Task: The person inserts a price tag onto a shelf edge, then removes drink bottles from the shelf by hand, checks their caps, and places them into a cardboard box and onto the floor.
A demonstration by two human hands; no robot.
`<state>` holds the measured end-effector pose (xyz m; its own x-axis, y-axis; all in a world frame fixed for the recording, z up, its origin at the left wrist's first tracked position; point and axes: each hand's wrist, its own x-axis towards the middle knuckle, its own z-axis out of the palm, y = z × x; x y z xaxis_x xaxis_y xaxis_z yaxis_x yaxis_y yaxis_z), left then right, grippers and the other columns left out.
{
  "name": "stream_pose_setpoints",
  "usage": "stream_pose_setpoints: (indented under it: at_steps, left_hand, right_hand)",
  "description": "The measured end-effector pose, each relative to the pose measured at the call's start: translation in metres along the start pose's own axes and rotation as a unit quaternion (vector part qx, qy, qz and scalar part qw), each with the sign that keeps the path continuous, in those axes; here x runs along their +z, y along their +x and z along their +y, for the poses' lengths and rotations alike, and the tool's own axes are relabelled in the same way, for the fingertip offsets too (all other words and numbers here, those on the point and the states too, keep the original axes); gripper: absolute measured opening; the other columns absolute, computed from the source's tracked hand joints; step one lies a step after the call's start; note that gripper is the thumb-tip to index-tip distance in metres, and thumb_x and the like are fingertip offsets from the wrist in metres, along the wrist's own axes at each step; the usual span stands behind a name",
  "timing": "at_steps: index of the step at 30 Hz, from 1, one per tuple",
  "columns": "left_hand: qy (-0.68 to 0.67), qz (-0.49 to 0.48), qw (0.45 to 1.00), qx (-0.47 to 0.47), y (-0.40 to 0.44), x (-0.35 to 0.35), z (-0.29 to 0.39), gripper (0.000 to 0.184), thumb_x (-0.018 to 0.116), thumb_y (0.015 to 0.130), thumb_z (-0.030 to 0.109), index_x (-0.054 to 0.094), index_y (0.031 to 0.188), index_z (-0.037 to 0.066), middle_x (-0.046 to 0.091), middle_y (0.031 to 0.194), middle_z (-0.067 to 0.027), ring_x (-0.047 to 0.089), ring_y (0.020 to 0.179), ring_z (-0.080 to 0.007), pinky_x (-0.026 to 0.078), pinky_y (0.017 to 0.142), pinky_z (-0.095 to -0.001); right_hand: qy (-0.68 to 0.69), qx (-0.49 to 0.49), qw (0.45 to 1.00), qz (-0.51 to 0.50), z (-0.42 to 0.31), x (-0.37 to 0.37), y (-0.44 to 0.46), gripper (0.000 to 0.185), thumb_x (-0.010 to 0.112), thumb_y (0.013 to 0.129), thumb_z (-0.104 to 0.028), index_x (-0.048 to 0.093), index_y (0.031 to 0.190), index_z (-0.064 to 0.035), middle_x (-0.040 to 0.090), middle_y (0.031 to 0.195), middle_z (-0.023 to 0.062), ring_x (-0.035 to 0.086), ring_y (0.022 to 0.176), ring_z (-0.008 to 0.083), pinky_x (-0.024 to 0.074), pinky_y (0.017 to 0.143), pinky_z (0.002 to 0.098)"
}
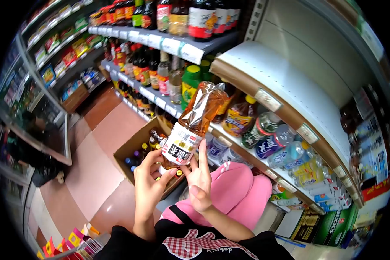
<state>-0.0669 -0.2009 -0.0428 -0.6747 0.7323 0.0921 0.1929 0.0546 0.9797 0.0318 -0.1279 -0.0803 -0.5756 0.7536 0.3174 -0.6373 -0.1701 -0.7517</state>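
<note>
A clear plastic bottle of amber liquid with a white label is held up in front of me. It tilts, with its wide base end up and away and its narrow end down towards me. My left hand pinches the lower end near a white cap, fingers curled round it. The fingers of my right hand press along the label's right side, index finger stretched up and thumb off the bottle. Below the bottle is a cardboard box holding several bottles with coloured caps, partly hidden by my hands.
Left shelves carry rows of sauce bottles. Right of them is a white shelf board, with drink bottles standing beneath it. Green cartons stand low on the right. A glass-door cabinet is at left. My pink-clad knees are close below.
</note>
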Motion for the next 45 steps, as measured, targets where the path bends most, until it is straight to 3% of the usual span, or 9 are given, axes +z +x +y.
stream_pose_setpoints:
  at_steps: [2, 3, 10, 14, 19, 30, 36, 42, 45]
  left_hand:
    - [-0.089, -0.021, 0.995, -0.049, 0.007, -0.009, -0.025, 0.045, 0.075, 0.074, -0.008, 0.054, 0.114, -0.004, 0.065, 0.093, -0.0080, 0.064, 0.081, -0.0103, 0.052, 0.068, -0.0220]
    - [-0.112, -0.038, 0.992, -0.045, 0.009, -0.014, -0.045, 0.042, 0.075, 0.075, -0.008, 0.051, 0.109, -0.002, 0.064, 0.092, -0.0062, 0.063, 0.079, -0.0091, 0.051, 0.068, -0.0207]
    - [-0.306, -0.021, 0.912, -0.273, 0.011, -0.023, -0.133, 0.022, 0.071, 0.083, 0.004, 0.056, 0.099, 0.004, 0.069, 0.092, -0.0110, 0.071, 0.082, -0.0243, 0.058, 0.075, -0.0331]
    - [-0.415, -0.019, 0.830, -0.373, 0.008, -0.019, -0.191, 0.016, 0.069, 0.087, 0.011, 0.054, 0.090, 0.007, 0.069, 0.093, -0.0127, 0.071, 0.087, -0.0265, 0.058, 0.076, -0.0329]
    - [-0.475, 0.041, 0.758, -0.445, 0.003, -0.013, -0.252, 0.037, 0.069, 0.087, 0.012, 0.057, 0.113, -0.010, 0.068, 0.101, -0.0202, 0.068, 0.097, -0.0293, 0.059, 0.086, -0.0356]
    - [-0.413, 0.163, 0.792, -0.419, 0.040, 0.003, -0.359, 0.028, 0.069, 0.087, 0.012, 0.057, 0.107, -0.003, 0.068, 0.098, -0.0170, 0.070, 0.091, -0.0273, 0.059, 0.081, -0.0315]
    - [-0.458, 0.223, 0.767, -0.390, 0.068, 0.027, -0.424, 0.024, 0.071, 0.084, 0.002, 0.051, 0.097, 0.003, 0.066, 0.095, -0.0135, 0.071, 0.083, -0.0285, 0.062, 0.073, -0.0372]
    - [-0.437, 0.296, 0.765, -0.370, 0.078, 0.053, -0.415, 0.029, 0.073, 0.082, 0.000, 0.047, 0.094, 0.006, 0.065, 0.093, -0.0119, 0.072, 0.082, -0.0299, 0.062, 0.070, -0.0377]
    - [-0.400, 0.304, 0.777, -0.380, 0.082, 0.058, -0.417, 0.031, 0.075, 0.080, 0.000, 0.047, 0.093, 0.007, 0.064, 0.090, -0.0099, 0.070, 0.079, -0.0246, 0.062, 0.069, -0.0346]
  right_hand:
    - [-0.039, 0.038, 0.998, -0.033, 0.007, -0.003, 0.003, 0.111, 0.064, 0.073, -0.035, -0.004, 0.153, 0.0018, 0.012, 0.159, 0.0199, 0.019, 0.146, 0.0313, 0.0191, 0.117, 0.0472]
    - [-0.038, 0.027, 0.996, -0.082, 0.016, -0.015, 0.003, 0.100, 0.061, 0.081, -0.028, 0.000, 0.154, 0.0010, -0.005, 0.162, 0.0133, 0.009, 0.149, 0.0276, 0.0179, 0.118, 0.0479]
    - [-0.156, 0.143, 0.968, -0.134, 0.068, -0.039, -0.001, 0.091, 0.062, 0.084, -0.020, 0.007, 0.154, 0.0009, 0.003, 0.161, 0.0203, 0.010, 0.149, 0.0290, 0.0164, 0.117, 0.0435]
    - [-0.163, 0.190, 0.958, -0.139, 0.100, -0.055, -0.004, 0.088, 0.061, 0.085, -0.016, 0.010, 0.154, 0.0013, 0.013, 0.159, 0.0221, 0.023, 0.146, 0.0275, 0.0238, 0.114, 0.0365]
    - [-0.130, 0.263, 0.951, -0.100, 0.112, -0.072, -0.014, 0.085, 0.062, 0.087, -0.017, 0.011, 0.155, -0.0039, 0.012, 0.161, 0.0140, 0.012, 0.148, 0.0257, 0.0121, 0.118, 0.0493]
    - [-0.177, 0.290, 0.937, -0.078, 0.101, -0.085, -0.014, 0.080, 0.056, 0.085, -0.013, 0.017, 0.155, -0.0046, 0.017, 0.161, 0.0139, 0.016, 0.148, 0.0309, 0.0155, 0.117, 0.0469]
    - [-0.173, 0.305, 0.934, -0.067, 0.102, -0.085, -0.018, 0.080, 0.055, 0.085, -0.012, 0.017, 0.155, -0.0050, 0.019, 0.160, 0.0131, 0.017, 0.148, 0.0295, 0.0154, 0.117, 0.0454]
    - [-0.176, 0.306, 0.933, -0.071, 0.103, -0.090, -0.019, 0.079, 0.054, 0.085, -0.010, 0.018, 0.155, -0.0058, 0.020, 0.160, 0.0123, 0.017, 0.148, 0.0290, 0.0155, 0.118, 0.0436]
    - [-0.175, 0.310, 0.932, -0.071, 0.104, -0.090, -0.018, 0.078, 0.053, 0.085, -0.010, 0.017, 0.155, -0.0055, 0.019, 0.160, 0.0123, 0.017, 0.148, 0.0292, 0.0156, 0.118, 0.0430]
